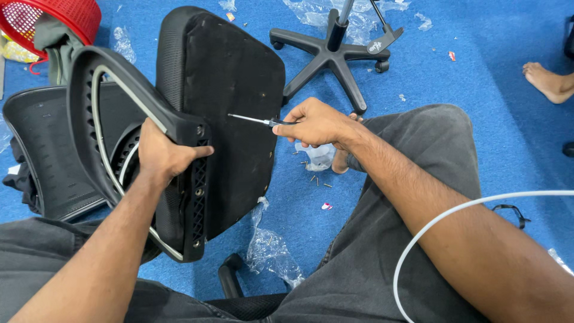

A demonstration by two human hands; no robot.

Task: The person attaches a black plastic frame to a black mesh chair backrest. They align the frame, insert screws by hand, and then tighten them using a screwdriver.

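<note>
My left hand (161, 155) grips the black plastic bracket (194, 179) of a chair backrest frame (89, 119), holding it against the underside of a black seat cushion (233, 96) that stands on edge. My right hand (314, 122) holds a thin metal screwdriver (251, 119), its tip pointing left and touching the seat underside near the bracket. Screw holes run down the bracket's edge.
A black five-star chair base (332, 54) with gas cylinder stands behind on the blue carpet. Loose screws (314, 178) and clear plastic bags (269, 248) lie near my legs. A red basket (60, 15) sits far left, another person's bare foot (547, 81) at right, a white cable (454, 212) over my right arm.
</note>
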